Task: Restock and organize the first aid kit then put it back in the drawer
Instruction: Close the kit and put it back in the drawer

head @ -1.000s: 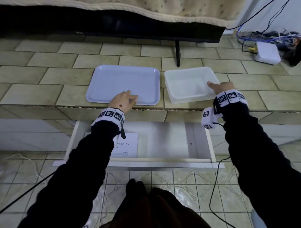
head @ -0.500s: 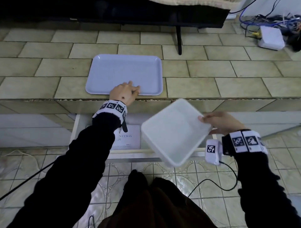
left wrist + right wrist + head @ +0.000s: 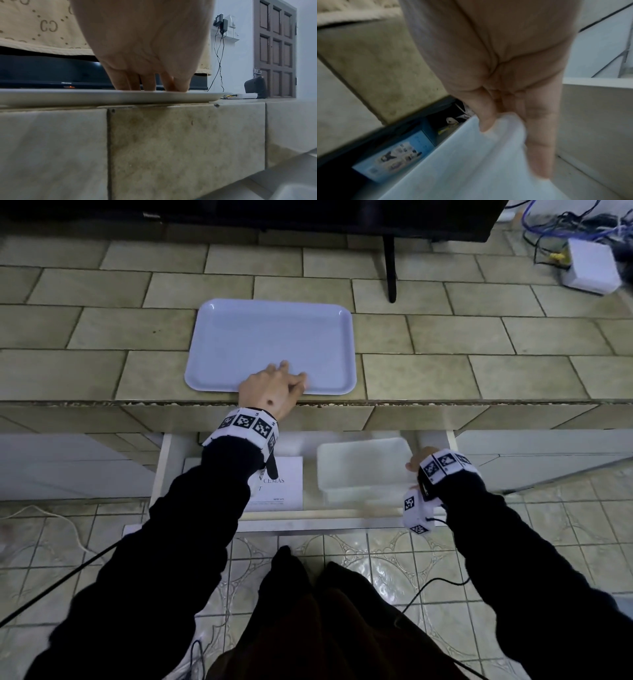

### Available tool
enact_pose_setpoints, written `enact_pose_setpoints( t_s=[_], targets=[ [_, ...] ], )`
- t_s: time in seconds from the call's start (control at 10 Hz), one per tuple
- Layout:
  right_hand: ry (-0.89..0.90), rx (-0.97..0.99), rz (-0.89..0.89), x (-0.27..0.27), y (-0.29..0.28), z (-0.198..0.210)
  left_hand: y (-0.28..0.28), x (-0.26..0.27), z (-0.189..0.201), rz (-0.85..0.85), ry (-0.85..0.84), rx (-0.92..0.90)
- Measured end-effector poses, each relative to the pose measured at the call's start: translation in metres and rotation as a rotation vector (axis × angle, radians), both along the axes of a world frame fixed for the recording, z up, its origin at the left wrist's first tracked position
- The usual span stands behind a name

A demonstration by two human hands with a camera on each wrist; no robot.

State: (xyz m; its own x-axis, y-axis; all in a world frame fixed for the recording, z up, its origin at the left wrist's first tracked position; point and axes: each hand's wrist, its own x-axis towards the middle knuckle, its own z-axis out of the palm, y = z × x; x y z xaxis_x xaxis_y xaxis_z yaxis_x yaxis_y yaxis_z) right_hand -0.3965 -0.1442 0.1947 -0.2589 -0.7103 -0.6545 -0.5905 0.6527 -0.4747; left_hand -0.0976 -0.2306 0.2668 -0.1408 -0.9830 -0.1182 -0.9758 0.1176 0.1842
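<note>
The white translucent first aid box (image 3: 363,467) sits low in the right half of the open drawer (image 3: 160,474). My right hand (image 3: 416,462) holds its right rim. In the right wrist view, blurred by motion, the thumb (image 3: 485,119) lies over the box's edge (image 3: 471,162) and the fingers run beneath it. The box's contents are not visible. My left hand (image 3: 274,386) rests on the near rim of the empty pale blue tray (image 3: 267,337) on the tiled counter. In the left wrist view its fingertips (image 3: 147,83) touch the tray (image 3: 85,96).
A white printed sheet (image 3: 286,491) lies in the drawer's left half. A blue carton (image 3: 393,152) sits deep at the drawer's back. A black TV stand leg (image 3: 390,268) stands behind the tray. A white device (image 3: 591,268) with tangled cables is at the far right.
My right hand lifted the box off the counter, swung it down past the edge, and now has it inside the drawer. The left hand stayed on the tray.
</note>
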Motion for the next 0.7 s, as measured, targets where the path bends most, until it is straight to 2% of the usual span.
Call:
enact_pose_setpoints(
  t_s=[0.1,0.2,0.3,0.4,0.5,0.6,0.7],
  targets=[
    [0.028,-0.037,0.205,-0.006,-0.013,-0.029,0.001,0.000,0.003,0.000,-0.006,0.005],
    [-0.428,-0.498,0.596,-0.002,-0.002,-0.015,0.001,-0.001,0.003,-0.011,-0.003,0.008],
    [-0.856,-0.872,0.867,0.008,0.009,-0.001,0.000,0.001,0.001,-0.021,-0.002,0.018],
    [-0.958,-0.986,0.854,0.006,0.007,-0.018,0.001,0.000,0.003,-0.028,-0.002,0.014],
    [-1.048,-0.930,0.745,-0.004,0.008,-0.019,0.003,0.000,0.005,-0.027,-0.013,0.015],
    [-0.978,-0.824,0.804,-0.009,0.011,-0.021,0.002,0.001,0.003,-0.031,-0.001,0.024],
    [-0.258,-0.366,0.367,0.013,0.003,-0.025,0.001,0.002,0.000,-0.038,0.011,0.040]
  ],
)
